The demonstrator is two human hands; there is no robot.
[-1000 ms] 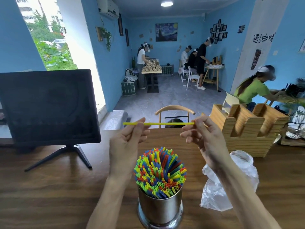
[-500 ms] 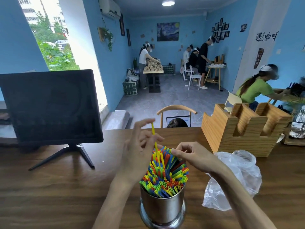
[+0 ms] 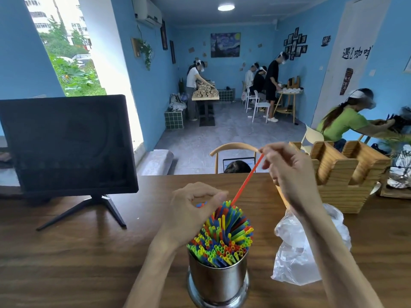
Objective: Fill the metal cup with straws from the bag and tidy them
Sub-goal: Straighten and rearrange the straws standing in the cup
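Observation:
A shiny metal cup point(image 3: 218, 283) stands at the near edge of the wooden counter, packed with a fanned bundle of coloured straws point(image 3: 222, 236). My right hand point(image 3: 287, 174) pinches the top end of an orange straw point(image 3: 246, 178), which slants down so that its lower end meets the far side of the bundle. My left hand point(image 3: 191, 210) sits at the bundle's far left, with its fingers curled over a few straw tips. A crumpled clear plastic bag point(image 3: 295, 252) lies just right of the cup, under my right forearm.
A dark monitor point(image 3: 66, 143) on a tripod foot stands at the left of the counter. A wooden slotted holder point(image 3: 347, 174) sits at the right, behind the bag. A chair back point(image 3: 233, 146) rises past the far edge. Several people work further off.
The yellow straw that both hands held level went into the cup under my left hand. My right hand then rose with an orange straw, and my left hand sank onto the bundle.

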